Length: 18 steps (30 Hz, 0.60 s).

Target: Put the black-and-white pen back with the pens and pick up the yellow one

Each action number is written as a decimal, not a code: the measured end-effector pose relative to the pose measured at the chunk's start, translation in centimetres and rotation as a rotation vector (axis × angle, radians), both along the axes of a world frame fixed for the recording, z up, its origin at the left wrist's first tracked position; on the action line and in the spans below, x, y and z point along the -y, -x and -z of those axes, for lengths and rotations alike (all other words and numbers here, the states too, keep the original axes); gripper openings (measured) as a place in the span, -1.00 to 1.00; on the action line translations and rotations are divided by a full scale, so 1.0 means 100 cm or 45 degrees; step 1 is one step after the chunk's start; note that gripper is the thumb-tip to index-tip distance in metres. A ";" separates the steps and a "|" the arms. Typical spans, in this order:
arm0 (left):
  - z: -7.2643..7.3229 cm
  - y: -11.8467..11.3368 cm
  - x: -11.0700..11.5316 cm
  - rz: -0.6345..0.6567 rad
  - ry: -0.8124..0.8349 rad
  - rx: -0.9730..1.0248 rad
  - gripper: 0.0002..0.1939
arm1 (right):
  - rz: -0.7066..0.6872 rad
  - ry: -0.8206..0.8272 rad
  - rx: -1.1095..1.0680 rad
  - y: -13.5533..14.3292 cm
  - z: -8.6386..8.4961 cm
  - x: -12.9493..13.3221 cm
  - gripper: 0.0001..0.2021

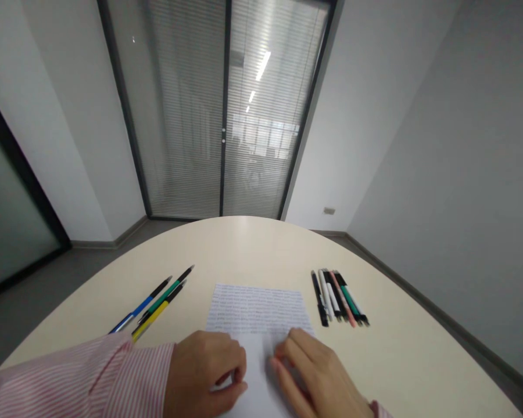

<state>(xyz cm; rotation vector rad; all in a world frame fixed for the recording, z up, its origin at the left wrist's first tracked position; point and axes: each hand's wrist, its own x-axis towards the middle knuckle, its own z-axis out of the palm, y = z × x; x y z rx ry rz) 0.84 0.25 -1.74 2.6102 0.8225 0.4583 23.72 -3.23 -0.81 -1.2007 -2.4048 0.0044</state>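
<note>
A white sheet of paper [257,307] lies on the table in front of me, its upper part covered with lines of small text and its lower part blank. My left hand [209,368] rests on the sheet's left side, fingers curled in with thumb and index near each other, and nothing shows between them. Over the right side of the sheet is my right hand [314,368], its fingers bent and slightly blurred; whether anything is under them is hidden.
Blue, green and yellow pens [159,302] lie slanted on the left of the round cream table [248,249]. Several pens [337,296] in black, white, pink and green lie side by side on the right. Beyond stands a glass partition with blinds [187,116].
</note>
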 end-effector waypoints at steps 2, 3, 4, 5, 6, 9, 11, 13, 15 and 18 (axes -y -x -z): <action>0.002 -0.001 0.006 0.051 -0.169 -0.008 -0.83 | -0.099 -0.109 0.143 0.010 0.010 0.003 -0.77; 0.004 -0.002 0.007 0.084 -0.262 -0.020 -0.78 | -0.124 -0.147 0.187 0.013 0.015 0.003 -0.74; 0.004 -0.003 0.008 0.105 -0.344 -0.051 -0.75 | -0.150 -0.171 0.223 0.014 0.021 0.003 -0.70; 0.005 -0.004 0.008 0.150 -0.407 -0.087 -0.72 | -0.176 -0.186 0.253 0.015 0.026 0.002 -0.67; 0.005 -0.005 0.008 0.210 -0.455 -0.122 -0.70 | -0.204 -0.192 0.279 0.015 0.031 0.001 -0.64; 0.002 -0.007 0.004 0.370 -0.524 -0.188 -0.68 | -0.242 -0.201 0.337 0.016 0.041 -0.002 -0.62; -0.001 -0.008 0.003 0.345 -0.530 -0.222 -0.72 | -0.238 -0.195 0.354 0.016 0.042 -0.003 -0.61; -0.001 -0.007 0.005 0.268 -0.541 -0.243 -0.74 | -0.240 -0.188 0.362 0.017 0.042 -0.003 -0.61; 0.001 -0.007 0.008 0.222 -0.564 -0.230 -0.70 | -0.239 -0.184 0.365 0.016 0.042 -0.003 -0.59; 0.006 -0.008 0.011 0.142 -0.618 -0.232 -0.66 | -0.228 -0.193 0.365 0.016 0.042 -0.003 -0.55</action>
